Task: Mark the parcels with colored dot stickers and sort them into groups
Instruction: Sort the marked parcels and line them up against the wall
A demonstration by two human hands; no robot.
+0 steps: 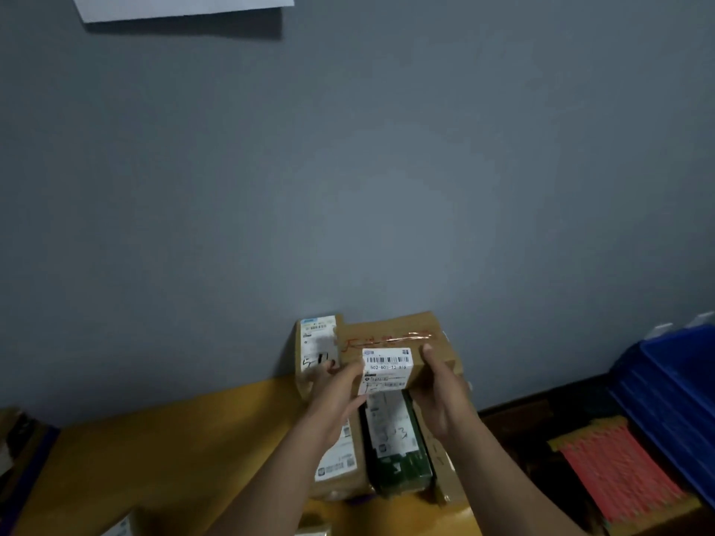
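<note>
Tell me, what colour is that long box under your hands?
Dark green box, white label on top; head view shows it.

The single head-worn camera looks forward and only slightly down from close above the table [174, 439], so the grey wall [348, 168] fills most of its view.
</note>
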